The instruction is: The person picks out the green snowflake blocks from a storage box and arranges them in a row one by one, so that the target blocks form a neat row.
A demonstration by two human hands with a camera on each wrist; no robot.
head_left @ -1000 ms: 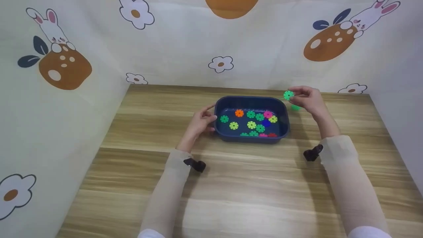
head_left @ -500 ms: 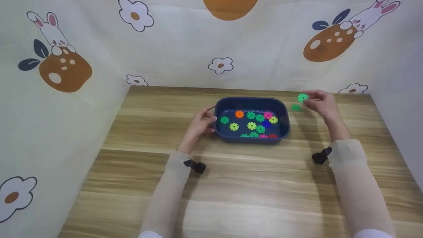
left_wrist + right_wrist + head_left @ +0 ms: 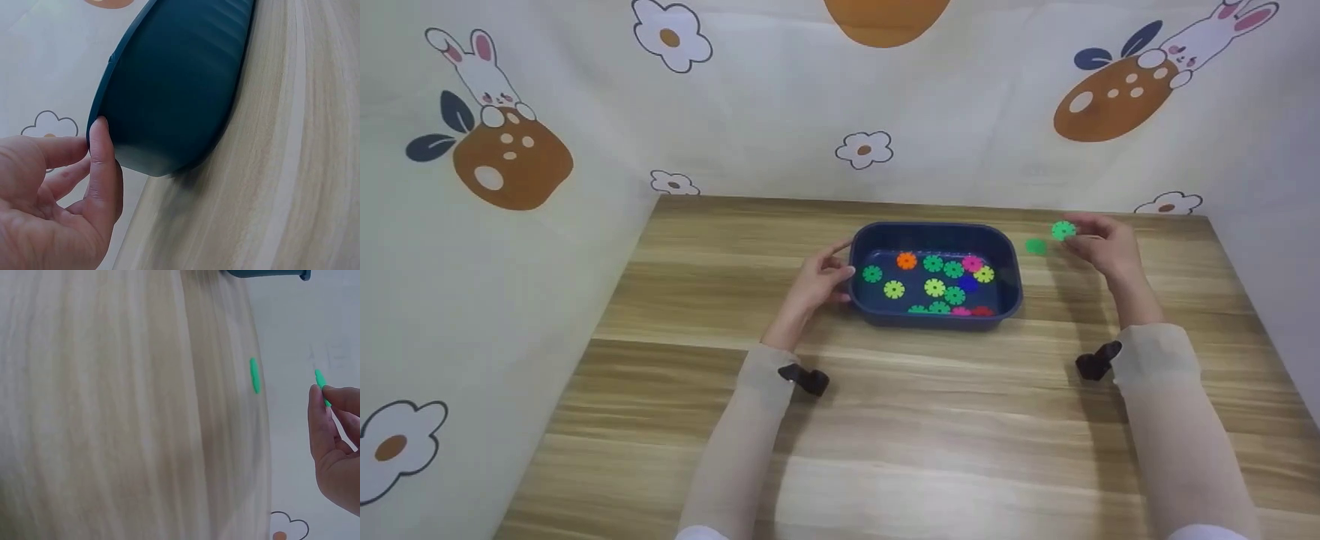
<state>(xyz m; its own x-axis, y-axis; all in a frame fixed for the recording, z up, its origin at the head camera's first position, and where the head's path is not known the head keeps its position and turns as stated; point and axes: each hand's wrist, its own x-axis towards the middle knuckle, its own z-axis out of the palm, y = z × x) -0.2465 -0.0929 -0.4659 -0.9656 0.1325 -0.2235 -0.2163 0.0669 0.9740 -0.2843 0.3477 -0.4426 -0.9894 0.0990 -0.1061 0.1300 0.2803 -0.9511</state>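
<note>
A dark blue plastic basin [image 3: 937,321] stands on the table with several notched plastic snowflake discs inside, among them an orange disc [image 3: 907,261], green, yellow, pink, blue and red ones. My left hand [image 3: 815,280] pinches the basin's left rim between thumb and fingers, as the left wrist view shows with the hand [image 3: 67,202] at the wall's edge. To the right of the basin, my right hand [image 3: 1110,244] holds a green snowflake disc [image 3: 1063,230] between thumb and fingertips, above the table. Another green disc [image 3: 1036,246] lies flat on the tabletop between hand and basin.
The wood-grain table [image 3: 922,420] ends at a cream cloth backdrop [image 3: 765,97] printed with rabbits and flowers, which also rises at the left side. Small black devices are strapped to both wrists, such as the right one [image 3: 1097,361].
My right hand has moved right, away from the basin, and slightly nearer and lower with the green snowflake disc, uncovering the disc on the table. My left hand stays on the basin.
</note>
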